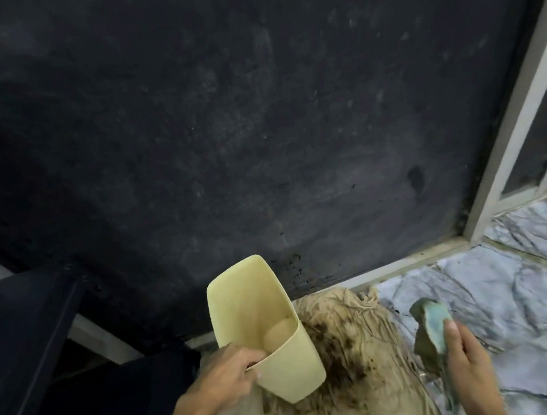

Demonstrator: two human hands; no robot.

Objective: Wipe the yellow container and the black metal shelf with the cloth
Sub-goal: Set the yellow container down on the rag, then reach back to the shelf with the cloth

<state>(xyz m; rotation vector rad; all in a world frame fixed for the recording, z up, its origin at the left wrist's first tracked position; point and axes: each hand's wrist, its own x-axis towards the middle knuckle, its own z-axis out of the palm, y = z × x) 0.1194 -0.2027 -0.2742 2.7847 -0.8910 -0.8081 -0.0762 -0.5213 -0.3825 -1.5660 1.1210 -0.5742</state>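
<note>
A pale yellow container (259, 324) is held tilted low in the middle of the view, its open mouth toward me. My left hand (224, 377) grips its near rim, thumb inside. To the right, apart from the container, my right hand (464, 362) is closed on a crumpled teal-green cloth (431, 329) that hangs down past the wrist. The black metal shelf (28, 328) shows as a dark frame at the lower left.
A large dusty black panel (258, 126) fills the wall ahead, framed in grey metal (522, 112) on the right. Below the container lies a beige mop head (355, 365) stained with dark dirt. White marble-patterned floor (505, 303) spreads to the right.
</note>
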